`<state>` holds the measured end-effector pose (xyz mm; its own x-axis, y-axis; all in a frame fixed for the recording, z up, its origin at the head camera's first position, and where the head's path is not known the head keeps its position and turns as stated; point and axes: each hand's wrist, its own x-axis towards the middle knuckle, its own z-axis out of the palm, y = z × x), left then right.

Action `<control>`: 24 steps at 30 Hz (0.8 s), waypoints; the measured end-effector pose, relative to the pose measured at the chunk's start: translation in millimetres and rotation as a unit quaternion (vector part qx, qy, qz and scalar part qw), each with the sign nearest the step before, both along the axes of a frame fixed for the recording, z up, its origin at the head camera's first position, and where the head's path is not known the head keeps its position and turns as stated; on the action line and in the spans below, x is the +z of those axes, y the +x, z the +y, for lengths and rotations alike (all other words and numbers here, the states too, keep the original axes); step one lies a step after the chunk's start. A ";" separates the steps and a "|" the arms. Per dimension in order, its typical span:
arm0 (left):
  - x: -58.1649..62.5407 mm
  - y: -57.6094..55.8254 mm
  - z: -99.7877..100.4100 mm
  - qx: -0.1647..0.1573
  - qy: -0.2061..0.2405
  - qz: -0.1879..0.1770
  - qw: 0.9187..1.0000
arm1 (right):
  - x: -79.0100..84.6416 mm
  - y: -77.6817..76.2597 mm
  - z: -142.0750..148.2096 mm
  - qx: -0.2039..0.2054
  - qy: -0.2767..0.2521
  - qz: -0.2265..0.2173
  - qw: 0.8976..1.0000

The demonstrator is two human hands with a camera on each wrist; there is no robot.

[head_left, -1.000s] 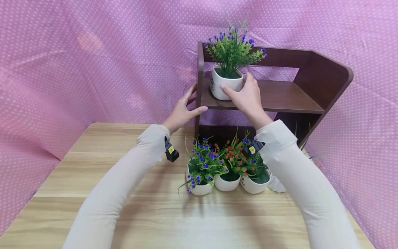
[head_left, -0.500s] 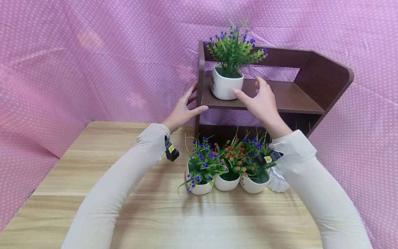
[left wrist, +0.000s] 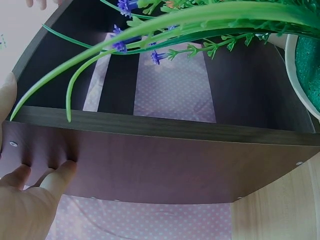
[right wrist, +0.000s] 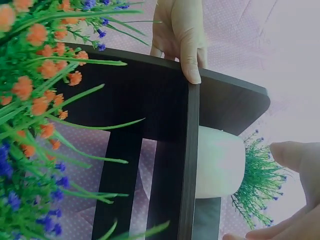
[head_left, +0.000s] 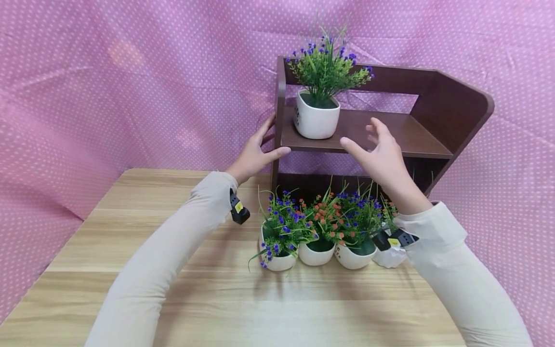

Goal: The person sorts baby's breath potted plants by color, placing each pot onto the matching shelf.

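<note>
A dark brown wooden shelf (head_left: 420,132) stands on the table. On the left of its upper board sits a white pot (head_left: 318,123) holding an artificial plant (head_left: 321,72) with purple flowers. My left hand (head_left: 255,156) grips the shelf's left side. Its fingertips (left wrist: 65,170) press the outer panel while the thumb (right wrist: 191,67) lies over the front edge. To the right of the upper pot, my right hand (head_left: 383,159) hovers at the board's front with thumb and fingers spread, touching nothing.
Below, several potted artificial plants stand in a row before the shelf: one with blue flowers (head_left: 279,262), one with orange flowers (head_left: 316,255), another with blue (head_left: 353,258). A white object (head_left: 390,259) is beside them on the wooden table (head_left: 208,289). A pink dotted cloth (head_left: 151,86) hangs behind.
My right hand has let go of the upper pot and moved right and toward me, its fingers spread. The pot stays on the board, and my left hand keeps its place.
</note>
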<state>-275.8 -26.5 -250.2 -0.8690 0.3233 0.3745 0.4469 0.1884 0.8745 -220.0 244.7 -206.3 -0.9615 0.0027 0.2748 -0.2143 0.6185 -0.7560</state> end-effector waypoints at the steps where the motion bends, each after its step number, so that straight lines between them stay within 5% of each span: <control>1: -0.2 -0.2 0.0 0.000 0.000 0.000 1.000 | -1.4 1.8 2.4 0.002 -0.001 0.000 1.000; 24: -2.5 -3.3 0.1 -0.001 0.008 -0.002 1.000 | -51.0 50.4 49.3 0.010 0.003 0.023 1.000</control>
